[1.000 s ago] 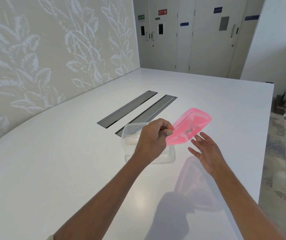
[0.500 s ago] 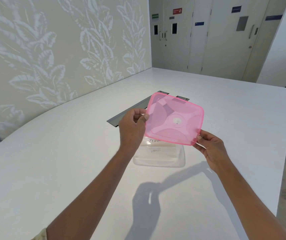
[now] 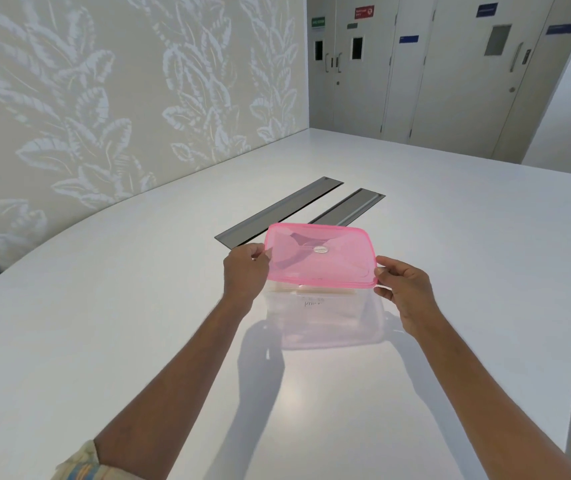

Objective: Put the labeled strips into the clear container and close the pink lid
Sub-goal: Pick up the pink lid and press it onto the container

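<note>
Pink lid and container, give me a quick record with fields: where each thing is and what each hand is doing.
pink lid: held level over the container, whether seated cannot be told
left hand: grips lid's left edge
right hand: grips lid's right corner
clear container: on white table
labeled strips: inside container, writing unreadable

the translucent pink lid (image 3: 320,256), square with rounded corners and a small round sticker at its centre, lies almost level right over the clear container (image 3: 325,317), gripped at both side edges. inside the container, pale labeled strips (image 3: 306,295) with handwriting show just under the lid.
</note>
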